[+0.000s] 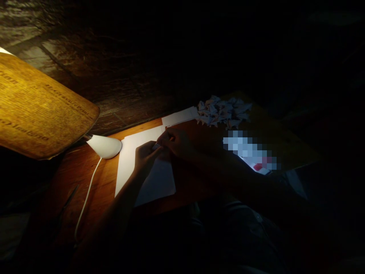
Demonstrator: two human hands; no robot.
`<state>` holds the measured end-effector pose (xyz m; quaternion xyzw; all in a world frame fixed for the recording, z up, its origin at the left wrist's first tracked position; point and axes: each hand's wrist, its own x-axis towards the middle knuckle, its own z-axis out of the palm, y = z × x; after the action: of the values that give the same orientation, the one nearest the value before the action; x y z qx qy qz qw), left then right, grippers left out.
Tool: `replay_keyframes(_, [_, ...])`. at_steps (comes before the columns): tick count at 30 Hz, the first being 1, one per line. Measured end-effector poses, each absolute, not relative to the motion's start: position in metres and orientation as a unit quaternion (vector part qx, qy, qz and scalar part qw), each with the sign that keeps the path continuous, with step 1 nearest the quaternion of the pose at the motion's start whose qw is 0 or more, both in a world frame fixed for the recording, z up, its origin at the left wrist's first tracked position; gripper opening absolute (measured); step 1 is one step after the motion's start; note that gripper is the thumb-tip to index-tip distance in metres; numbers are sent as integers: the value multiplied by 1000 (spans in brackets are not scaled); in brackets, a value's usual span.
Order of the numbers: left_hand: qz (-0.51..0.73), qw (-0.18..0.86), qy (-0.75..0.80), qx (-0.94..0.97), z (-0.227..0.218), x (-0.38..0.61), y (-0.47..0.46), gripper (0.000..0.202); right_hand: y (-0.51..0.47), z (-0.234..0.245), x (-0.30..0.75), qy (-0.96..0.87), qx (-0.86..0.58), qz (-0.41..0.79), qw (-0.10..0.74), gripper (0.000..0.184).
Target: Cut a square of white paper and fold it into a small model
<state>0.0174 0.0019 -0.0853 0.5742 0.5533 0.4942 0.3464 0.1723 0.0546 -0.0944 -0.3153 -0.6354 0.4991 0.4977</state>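
In dim light, my left hand (146,153) and my right hand (176,142) meet over a white sheet of paper (128,160) on a wooden table (94,182). Both pinch a small piece of paper (156,145) between their fingertips. A heap of small folded paper pieces (224,110) lies at the far side of the table, beyond my right hand. A narrower white paper strip (179,116) sits just left of that heap.
A white lamp base (105,146) with a white cable (85,198) stands left of the sheet. A yellow newspaper-covered shade (37,110) fills the left. Dark scissors (67,205) lie near the table's left edge. A lit screen (258,164) sits at the right. Stone floor lies beyond.
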Motion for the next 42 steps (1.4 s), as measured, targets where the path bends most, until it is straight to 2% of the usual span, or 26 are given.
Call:
replay_keyframes(4, [515, 386, 543, 539, -87, 17, 3, 28, 54, -94, 172, -622, -313, 515, 500, 17])
replay_keyframes(8, [526, 405, 538, 519, -88, 14, 4, 24, 53, -90, 175, -639, -308, 532, 462, 23])
replay_keyframes(11, [544, 392, 551, 496, -88, 9, 6, 27, 55, -92, 177, -653, -297, 542, 437, 24])
replay_keyframes(15, [561, 429, 532, 467, -86, 6, 7, 27, 60, -99, 176, -670, -299, 530, 426, 28])
replay_keyframes(21, [544, 460, 520, 471, -83, 12, 4, 27, 59, -100, 175, -610, -290, 603, 424, 30])
replay_keyframes(27, [562, 483, 500, 448, -82, 14, 6, 31, 56, -95, 176, -611, -276, 618, 410, 26])
replay_keyframes(32, [526, 495, 523, 453, -79, 14, 3, 33, 58, -91, 181, -644, -269, 613, 370, 30])
replay_keyframes(38, [535, 464, 527, 469, -77, 16, 5, 33, 57, -92, 176, -641, -304, 564, 422, 34])
replay_keyframes(42, [528, 450, 540, 476, -79, 12, 6, 34, 54, -91, 179, -645, -289, 582, 402, 33])
